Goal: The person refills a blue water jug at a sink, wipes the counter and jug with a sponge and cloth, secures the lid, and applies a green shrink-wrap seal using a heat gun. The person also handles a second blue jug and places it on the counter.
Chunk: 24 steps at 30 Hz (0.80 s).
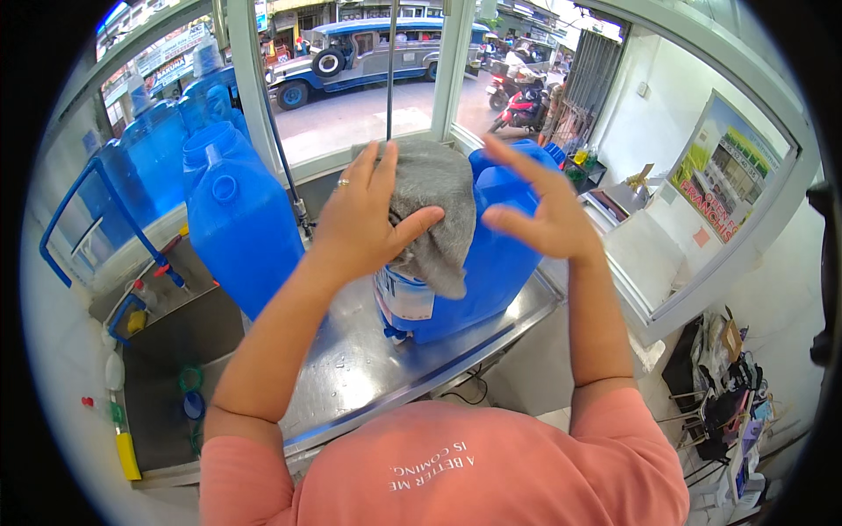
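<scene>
A grey cloth (434,177) is draped over the top of a blue plastic water container (460,263) on the stainless steel counter (342,375). My left hand (368,217) lies against the left side of the cloth, thumb over its front and fingers spread; whether it grips the fabric is unclear. To the right of the cloth, my right hand (546,204) is raised above the container, fingers apart and holding nothing. The container has a label and a small tap low at its front. A second blue container (243,230) with a round spout stands to the left.
A dark sink basin (177,348) lies at the left, with a blue hose (118,204) above it. Clear blue water bottles (145,151) stand behind glass. A window frame (447,85) rises behind the counter, facing a street. A yellow-handled brush (127,454) is at lower left.
</scene>
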### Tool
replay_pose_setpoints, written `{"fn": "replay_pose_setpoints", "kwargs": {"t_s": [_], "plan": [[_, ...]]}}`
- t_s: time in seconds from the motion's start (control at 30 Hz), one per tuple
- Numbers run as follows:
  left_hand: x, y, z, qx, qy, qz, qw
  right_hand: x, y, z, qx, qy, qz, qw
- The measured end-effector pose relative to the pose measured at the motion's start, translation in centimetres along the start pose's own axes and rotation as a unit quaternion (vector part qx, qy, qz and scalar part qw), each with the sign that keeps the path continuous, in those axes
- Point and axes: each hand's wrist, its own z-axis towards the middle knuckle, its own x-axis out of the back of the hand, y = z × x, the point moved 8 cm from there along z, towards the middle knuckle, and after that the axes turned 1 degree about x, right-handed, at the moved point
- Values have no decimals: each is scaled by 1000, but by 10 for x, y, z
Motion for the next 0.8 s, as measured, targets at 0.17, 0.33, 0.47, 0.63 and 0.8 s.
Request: {"fn": "replay_pose_setpoints", "kwargs": {"t_s": [0.17,0.33,0.47,0.63,0.8], "plan": [[-27,29,68,-21,-256,142,956,48,78,25,-81,141,-161,973],[-66,68,96,-52,-443,139,884,25,127,30,-131,125,-134,974],[-59,69,63,-58,-215,183,958,28,122,21,-130,124,-113,977],[-45,80,-20,-238,71,229,941,27,116,22,-104,121,-83,984],[-46,77,-76,-242,197,250,917,24,126,21,-135,124,-56,982]]}}
